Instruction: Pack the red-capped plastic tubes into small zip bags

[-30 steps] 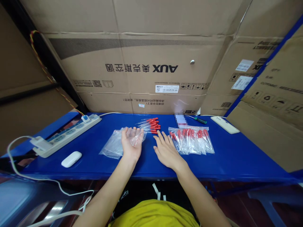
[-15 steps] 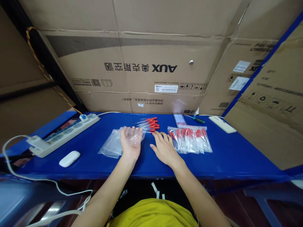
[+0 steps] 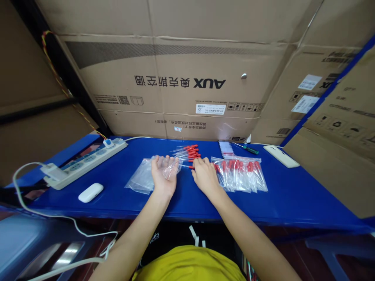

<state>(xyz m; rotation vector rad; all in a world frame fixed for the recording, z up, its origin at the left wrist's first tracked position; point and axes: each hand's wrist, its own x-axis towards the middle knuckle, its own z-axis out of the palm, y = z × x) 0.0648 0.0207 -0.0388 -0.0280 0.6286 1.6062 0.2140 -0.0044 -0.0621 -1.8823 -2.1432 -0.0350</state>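
My left hand [image 3: 164, 177], palm up, has its fingers closed on a clear plastic bag [image 3: 175, 168]. Beneath and left of it lie more flat clear bags [image 3: 139, 179]. My right hand [image 3: 205, 175] is pinched round the red bulb of a dropper [image 3: 185, 166], whose thin clear tube points left toward the held bag. Just beyond both hands rests a loose pile of red-bulbed droppers [image 3: 191, 152]. To the right of my right hand, several filled bags [image 3: 241, 175] overlap in a row, with red bulbs showing through the plastic.
On the blue table [image 3: 123, 205] are a white power strip [image 3: 88, 160] and a white earphone case [image 3: 90, 192] at left. A green-handled screwdriver [image 3: 250, 150], a blurred-out card [image 3: 226, 149] and a white phone [image 3: 281, 156] lie at the back right. Cardboard [image 3: 181, 58] walls the back.
My right hand has gone from spread fingers to a pinch on a dropper's red bulb, drawing it slightly toward me from the pile. The left hand keeps its bag. The view has shifted slightly.
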